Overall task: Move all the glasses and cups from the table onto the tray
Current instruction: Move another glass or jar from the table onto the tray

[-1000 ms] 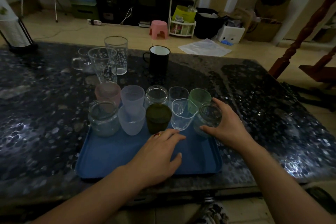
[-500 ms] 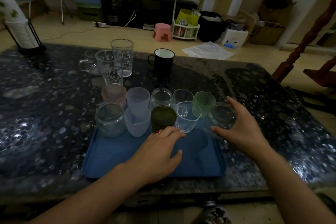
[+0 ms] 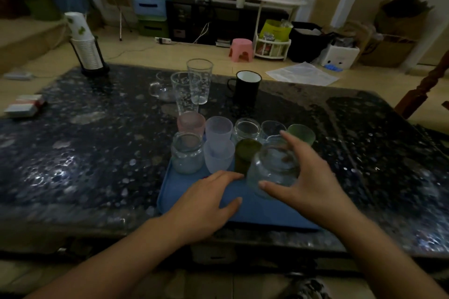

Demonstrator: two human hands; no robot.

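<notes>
Head view: nearest, the left hand rests flat with straight fingers on the blue tray. Just beyond, the right hand has its fingers curled around a clear glass jar above the tray. Behind stand frosted cups and jars; farther on the counter, two tall glasses and a black mug.

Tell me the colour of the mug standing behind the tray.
Black outside, white inside: the mug, clear in the head view.

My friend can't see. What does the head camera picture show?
A right hand holds a clear glass jar above a blue plastic tray crowded with small cups, while the left hand rests open on the tray.
</notes>
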